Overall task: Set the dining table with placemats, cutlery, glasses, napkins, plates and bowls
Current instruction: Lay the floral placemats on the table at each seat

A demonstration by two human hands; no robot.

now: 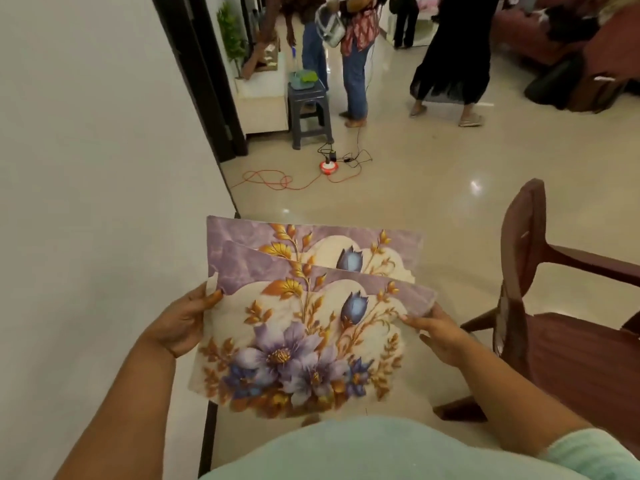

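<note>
From the head camera, two flowered placemats are held out in front of the person's body, above the floor and beside a white wall. The top placemat (304, 344) lies nearest, printed with purple and blue flowers and gold leaves on a cream ground with a purple marbled corner. The second placemat (322, 247) carries the same print and lies under it, slid farther away so that its far strip shows beyond the top one's edge.

The left hand (183, 323) grips the left edge of the placemats, thumb curled over the top surface and the other fingers underneath. The right hand (438, 332) holds the right edge, its thumb lying on the upper face and the fingers tucked below the mat. Both forearms reach in from the bottom of the view, over a pale green shirt (381, 448).

To the right stands a dark red plastic chair (540, 306), close to the right hand but apart from it. Farther off on the shiny tiled floor (433, 174) is a grey stool (309, 112), with an orange cable (273, 180) coiled near it. Three people stand beyond the stool, seen only from the shoulders down. A green plant (230, 36) sits by the dark door frame.
</note>
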